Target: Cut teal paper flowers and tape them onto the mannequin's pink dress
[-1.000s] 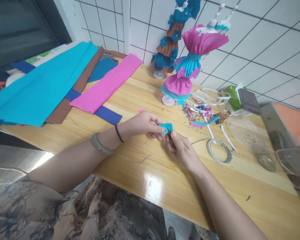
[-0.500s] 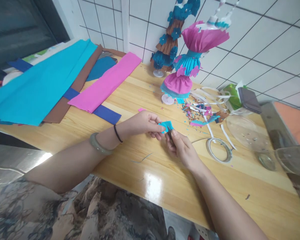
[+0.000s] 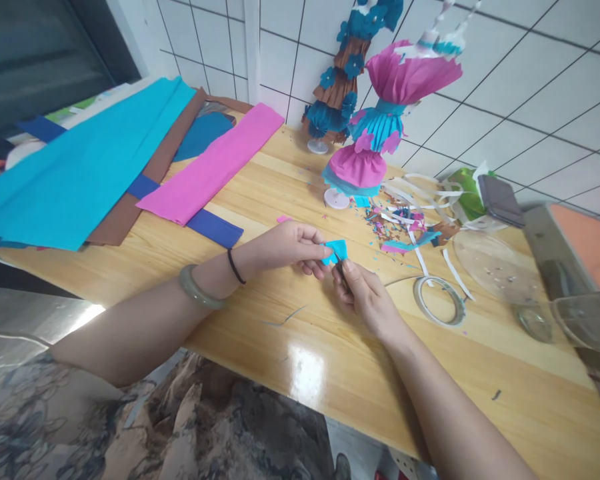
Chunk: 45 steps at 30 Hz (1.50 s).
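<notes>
My left hand (image 3: pixel 305 248) pinches a small piece of turquoise crepe paper (image 3: pixel 337 249) between thumb and fingers, above the table. Closed around a pair of small dark scissors (image 3: pixel 341 268) is my right hand (image 3: pixel 363 290). The scissors' tips meet the paper's lower right part, and their handles are mostly hidden by the fingers. Just behind my left hand lies a little pink paper cutout (image 3: pixel 283 219).
Crepe paper sheets in turquoise (image 3: pixel 95 160), pink (image 3: pixel 215 163) and other colours lie left. Two paper-dressed figures, one pink and turquoise (image 3: pixel 360 167), one brown and teal (image 3: pixel 330 100), stand behind. Paper scraps (image 3: pixel 397 223), a tape roll (image 3: pixel 439 300) and a glass jar (image 3: pixel 533 323) are right.
The turquoise paper has shifted very slightly between my left fingers. Both hands stay in almost the same place, with the scissors still at the paper.
</notes>
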Each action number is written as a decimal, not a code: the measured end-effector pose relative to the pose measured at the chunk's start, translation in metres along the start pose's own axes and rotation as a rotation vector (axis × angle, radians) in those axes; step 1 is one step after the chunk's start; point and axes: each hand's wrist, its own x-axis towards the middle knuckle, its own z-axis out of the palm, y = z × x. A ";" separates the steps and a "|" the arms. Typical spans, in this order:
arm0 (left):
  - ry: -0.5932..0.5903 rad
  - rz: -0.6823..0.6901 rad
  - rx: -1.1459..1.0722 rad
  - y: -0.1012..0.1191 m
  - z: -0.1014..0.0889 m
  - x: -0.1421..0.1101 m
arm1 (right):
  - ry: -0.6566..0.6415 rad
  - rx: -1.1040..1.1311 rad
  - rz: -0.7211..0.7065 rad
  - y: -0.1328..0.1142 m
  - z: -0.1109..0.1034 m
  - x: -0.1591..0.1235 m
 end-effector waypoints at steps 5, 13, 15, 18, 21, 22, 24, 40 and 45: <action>-0.009 0.013 0.008 -0.002 -0.001 0.001 | 0.005 -0.010 -0.005 0.000 -0.001 0.000; -0.001 0.028 0.026 0.000 0.000 0.000 | -0.012 -0.008 0.002 -0.002 -0.001 0.000; -0.002 0.035 0.035 0.000 -0.001 0.001 | -0.017 -0.024 -0.004 -0.001 -0.001 0.000; 0.002 0.051 0.057 -0.001 -0.001 0.001 | -0.022 -0.039 -0.010 0.000 -0.002 -0.001; 0.003 0.067 0.084 -0.003 -0.003 0.001 | -0.027 -0.054 -0.010 0.000 -0.003 -0.001; 0.002 0.071 0.090 -0.003 -0.003 0.001 | -0.028 -0.060 -0.012 0.000 -0.003 -0.001; 0.003 0.079 0.100 -0.003 -0.004 0.001 | -0.029 -0.073 -0.023 0.001 -0.003 0.000; -0.020 0.097 0.118 -0.003 -0.006 0.002 | -0.058 -0.057 -0.011 0.003 -0.003 0.000; -0.028 0.117 0.130 -0.004 -0.006 0.002 | -0.050 -0.051 -0.027 0.003 -0.003 0.001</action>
